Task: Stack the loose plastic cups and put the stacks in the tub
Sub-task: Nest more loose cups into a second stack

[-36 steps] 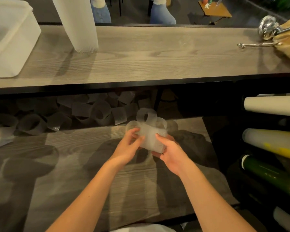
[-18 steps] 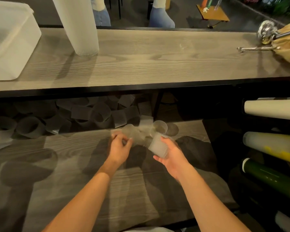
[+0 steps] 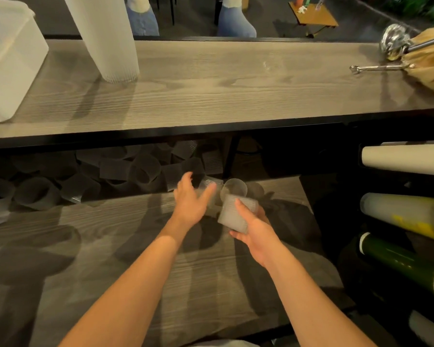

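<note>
Gripping a short stack of ribbed plastic cups (image 3: 237,214), the right hand (image 3: 254,232) has its thumb laid across the near wall and its fingers wrapped round underneath; I see the stack tilted, its mouth facing away toward the back of the lower shelf (image 3: 135,259). Just left of that grip, the left hand (image 3: 189,205) is spread with fingers straight and holds nothing, blurred, its fingertips over the edge of the pile. Just beyond the stack's mouth one clear cup (image 3: 234,187) lies on its side, open end toward me, touching or nearly touching the held stack. Farther left of the grip, the loose cups (image 3: 115,171) lie heaped in shadow under the upper counter (image 3: 211,91), along the back of the lower shelf. Up and well left of the grip, a tall stack of cups (image 3: 105,33) stands on the counter, and beyond it, at the far left edge, sits the white tub (image 3: 8,61). Well to the right of the grip, rolls (image 3: 406,159) lie racked sideways.
</note>
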